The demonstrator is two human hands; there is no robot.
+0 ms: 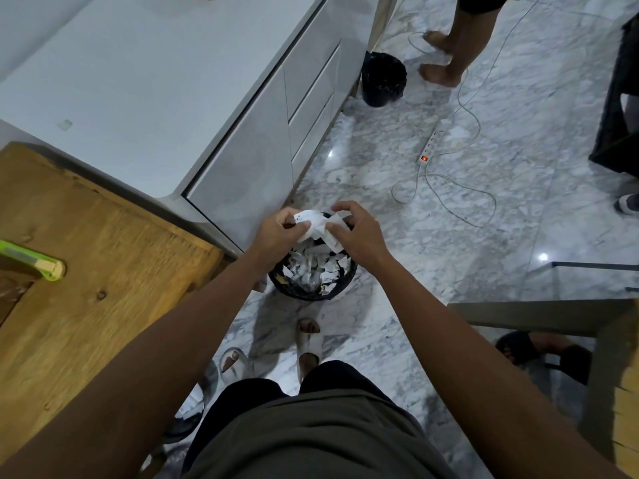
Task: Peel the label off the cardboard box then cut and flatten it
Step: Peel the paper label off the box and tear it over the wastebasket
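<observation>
A crumpled white label (pixel 316 228) with black print is held between both hands above a black bin (pixel 311 274) on the floor. My left hand (pixel 278 233) pinches its left side and my right hand (pixel 356 233) pinches its right side. The bin holds several torn white label scraps. A green box cutter (pixel 33 259) lies at the left edge on the wooden table (pixel 103 271). A brown corner of cardboard (pixel 14 288) shows beside the cutter; the rest of the box is out of view.
A white cabinet (pixel 155 98) stands behind the wooden table. A second black bin (pixel 383 79), a white power strip (pixel 430 146) with trailing cables and another person's bare feet (pixel 439 57) are on the marble floor. A grey table edge (pixel 536 316) is at the right.
</observation>
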